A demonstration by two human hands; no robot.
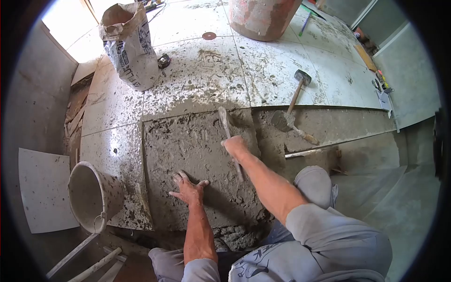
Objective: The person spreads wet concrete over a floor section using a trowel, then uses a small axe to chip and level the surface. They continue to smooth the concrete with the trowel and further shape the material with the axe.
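A bed of wet grey mortar point(188, 141) fills a tile-sized gap in the floor in front of my knees, its surface marked and uneven. My left hand point(189, 190) lies on or just above it, fingers spread, holding nothing. My right hand point(236, 146) is closed around a narrow, mortar-coated bar point(226, 121), which slants across the right part of the bed. The bar's exact kind is not clear. Right of the bed, a pointing trowel point(282, 121) with a wooden handle rests in a trough, and a hammer point(297, 91) lies with its head on the tiles.
A mortar-stained bucket point(103, 188) lies tilted at left, beside a loose white tile piece point(44, 188). An open cement bag point(129, 56) stands on the splattered tiles point(197, 70), near a tape measure point(164, 61). A large tub point(263, 19) is at the back.
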